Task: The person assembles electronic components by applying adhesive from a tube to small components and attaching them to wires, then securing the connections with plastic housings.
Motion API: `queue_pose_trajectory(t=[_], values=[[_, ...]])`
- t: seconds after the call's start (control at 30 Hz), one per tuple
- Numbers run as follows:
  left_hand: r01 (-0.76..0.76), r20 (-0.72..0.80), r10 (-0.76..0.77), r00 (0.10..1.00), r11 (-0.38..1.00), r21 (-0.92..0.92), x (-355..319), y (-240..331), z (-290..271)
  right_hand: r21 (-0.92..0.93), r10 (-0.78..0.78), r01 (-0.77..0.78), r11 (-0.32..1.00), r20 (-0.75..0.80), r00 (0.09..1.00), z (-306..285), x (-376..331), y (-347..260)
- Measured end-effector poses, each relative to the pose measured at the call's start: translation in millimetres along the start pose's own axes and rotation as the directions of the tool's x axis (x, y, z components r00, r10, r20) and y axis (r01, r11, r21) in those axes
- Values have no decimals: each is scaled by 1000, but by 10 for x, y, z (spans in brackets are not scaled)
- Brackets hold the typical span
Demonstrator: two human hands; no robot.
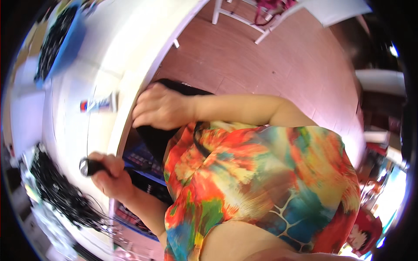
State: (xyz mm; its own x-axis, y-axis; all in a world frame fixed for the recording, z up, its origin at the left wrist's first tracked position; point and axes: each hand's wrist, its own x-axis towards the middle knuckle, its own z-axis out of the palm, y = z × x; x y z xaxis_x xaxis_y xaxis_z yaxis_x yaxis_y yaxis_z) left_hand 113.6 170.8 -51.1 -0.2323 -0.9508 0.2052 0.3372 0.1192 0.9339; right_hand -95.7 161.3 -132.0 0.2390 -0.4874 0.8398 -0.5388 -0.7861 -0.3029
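My left hand [114, 176] is closed around a small black cylinder [92, 167] with a shiny round end, held over the white table's edge. Its exact kind is unclear. My right hand [159, 108] is at the table edge by my black-clad knee [156, 140], with its fingers curled and pressed together. Their tips are turned away, so anything inside them is hidden. On the white table [109, 80], a white tube [100, 105] with a red cap lies beyond my hands. A heap of thin black cables [58, 187] spreads left of my left hand.
A blue basin [69, 48] holding more black strands stands at the table's far end. Clear plastic bags [54, 226] lie beside the cable heap. Dark blue printed boxes [141, 158] sit under the table edge. A white stool frame [239, 17] stands on the reddish floor [278, 65].
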Motion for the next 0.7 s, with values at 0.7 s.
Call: queue_pose_trajectory(t=[0.7], values=[[-139,87,139,986,990,-5,63,282,806,474,7,-337,814,571,821,209,-524,-308]])
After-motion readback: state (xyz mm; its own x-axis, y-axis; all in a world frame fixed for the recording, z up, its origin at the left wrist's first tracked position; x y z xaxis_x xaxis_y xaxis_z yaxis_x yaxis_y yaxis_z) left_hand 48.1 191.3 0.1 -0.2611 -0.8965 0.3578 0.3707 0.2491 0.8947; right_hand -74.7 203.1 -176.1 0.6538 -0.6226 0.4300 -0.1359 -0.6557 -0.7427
